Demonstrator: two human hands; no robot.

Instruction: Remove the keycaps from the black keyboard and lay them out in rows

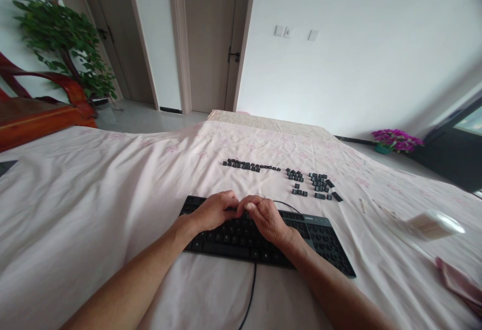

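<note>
A black keyboard (241, 249) lies flat on the pink-white cloth, its right-hand blocks showing bare sockets where keycaps are off. My left hand (216, 211) is over its upper left rows, fingers bent down and closed, with the tips hidden. Close against it, my right hand (263, 215) is curled at the top edge, thumb pressed to the fingers. Anything pinched in either hand is too small or covered to make out. Beyond the keyboard, loose black keycaps lie in groups: a long double row (243, 166), a small cluster (294, 175) and a number-pad cluster (320, 183).
A clear container of cotton swabs (433, 223) lies to the right, a loose swab (362, 206) nearer. A dark pink cloth (457, 280) is at the right edge. The keyboard cable (251, 295) runs toward me. A wooden chair (45, 101) stands left.
</note>
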